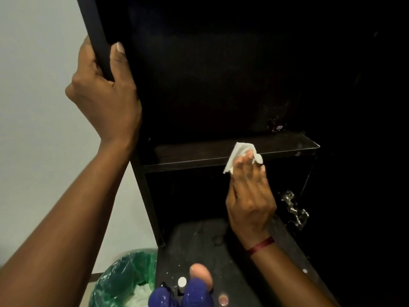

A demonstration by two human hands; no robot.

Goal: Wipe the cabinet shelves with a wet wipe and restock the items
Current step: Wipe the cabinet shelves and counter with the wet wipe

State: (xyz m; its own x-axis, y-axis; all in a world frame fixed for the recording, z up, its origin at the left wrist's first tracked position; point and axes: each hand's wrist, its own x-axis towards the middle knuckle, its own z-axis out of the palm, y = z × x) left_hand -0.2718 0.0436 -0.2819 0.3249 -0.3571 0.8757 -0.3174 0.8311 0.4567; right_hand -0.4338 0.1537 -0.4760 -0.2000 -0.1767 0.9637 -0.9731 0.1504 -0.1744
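A black cabinet stands open in front of me. My left hand (106, 91) grips the front edge of its left side panel (95, 36), thumb inside and fingers outside. My right hand (250, 196) holds a crumpled white wet wipe (238, 151) under its fingertips at the front edge of the middle shelf (188, 151), right of centre. The shelf is bare apart from a small dark shiny object (275, 125) at its back right. Several small items stand on the lower surface (221, 251): two blue bottles (194, 293), a pinkish egg-shaped thing (200, 276) and a white-capped bottle (182, 283).
A bin lined with a green plastic bag (126, 282) stands on the floor left of the cabinet, with white waste inside. A metal door hinge (294, 209) is fixed to the right inner wall. A pale wall (33, 107) lies to the left. The lower surface is speckled with white spots.
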